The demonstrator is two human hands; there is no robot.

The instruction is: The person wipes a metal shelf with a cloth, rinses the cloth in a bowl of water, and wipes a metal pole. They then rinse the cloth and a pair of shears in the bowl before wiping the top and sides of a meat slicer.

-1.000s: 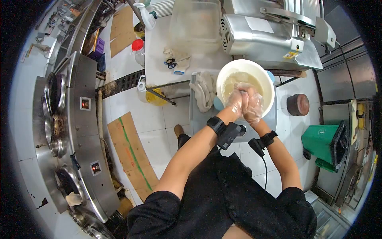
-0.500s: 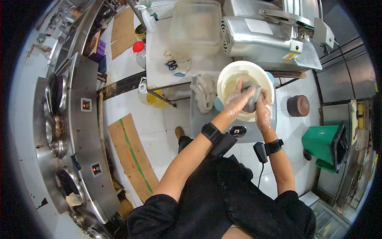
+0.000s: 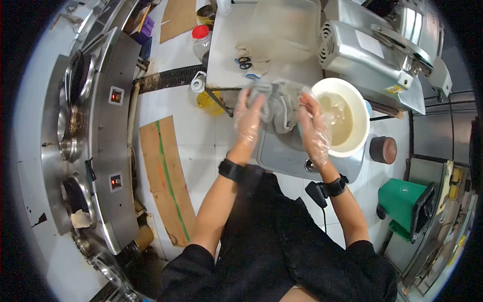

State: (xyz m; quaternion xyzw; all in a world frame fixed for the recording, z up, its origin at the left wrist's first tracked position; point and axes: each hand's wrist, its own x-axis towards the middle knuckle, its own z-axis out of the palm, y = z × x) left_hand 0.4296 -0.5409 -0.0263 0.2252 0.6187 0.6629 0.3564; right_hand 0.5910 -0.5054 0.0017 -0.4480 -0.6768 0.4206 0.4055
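Note:
Both my hands wear clear plastic gloves. My left hand (image 3: 247, 121) is closed on a grey cloth (image 3: 260, 95), which is blurred by motion. Beside it another grey cloth (image 3: 283, 113) hangs in folds over the grey platform; where one cloth ends and the other begins is hard to tell. My right hand (image 3: 314, 128) is by the left rim of the white basin (image 3: 363, 118), its fingers stretched toward the cloths. Its fingertips are smeared, and I see nothing held in them. Cloudy water (image 3: 339, 126) with bubbles stands in the basin.
The basin rests on a grey platform (image 3: 282, 153). Beyond is a table (image 3: 226, 65) with scissors (image 3: 244, 63) and a plastic tub (image 3: 292, 35). A metal machine (image 3: 362, 55) stands behind the basin. A stove counter (image 3: 118, 146) runs along the left; a green bin (image 3: 405, 201) is at right.
My hands have moved left out of the basin and apart, the left hand taking the grey cloth with it. The view has shifted, so the basin sits further right.

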